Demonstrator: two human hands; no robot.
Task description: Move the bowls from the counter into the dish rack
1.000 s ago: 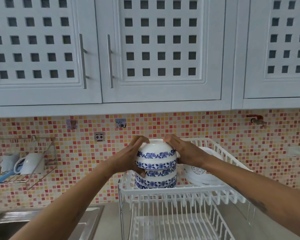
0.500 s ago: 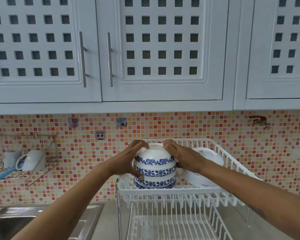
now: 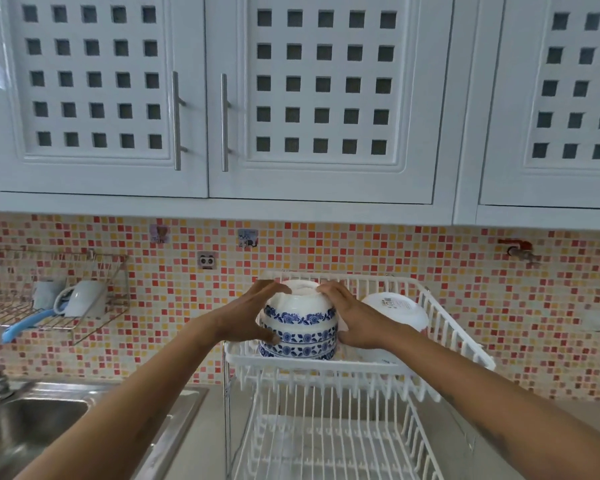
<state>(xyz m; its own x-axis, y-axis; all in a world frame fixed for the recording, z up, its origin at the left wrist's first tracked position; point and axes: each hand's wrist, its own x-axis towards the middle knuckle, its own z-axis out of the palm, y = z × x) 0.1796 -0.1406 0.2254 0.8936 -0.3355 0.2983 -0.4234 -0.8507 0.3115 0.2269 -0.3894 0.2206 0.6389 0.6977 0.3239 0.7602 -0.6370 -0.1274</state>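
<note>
Bowls (image 3: 299, 327) now lowered into dish rack (image 3: 454, 327), gripped between both hands' fingers (image 3: 271, 289)

Three stacked bowls (image 3: 299, 327), one plate (image 3: 397, 310), one mug (image 3: 82, 303), two hands (image 3: 246, 320), one dish rack (image 3: 326, 367)

both bare forearms were stretched forward and slightly upward, converging toward the middle. the left hand (image 3: 246, 315) was cupped with fingers spread, thumb low and fingertips curled over the top. the right hand (image 3: 352, 315) was mirrored opposite it, palm turned inward, fingers bent. the two hands were held close together, fingertips nearly meeting.
</note>
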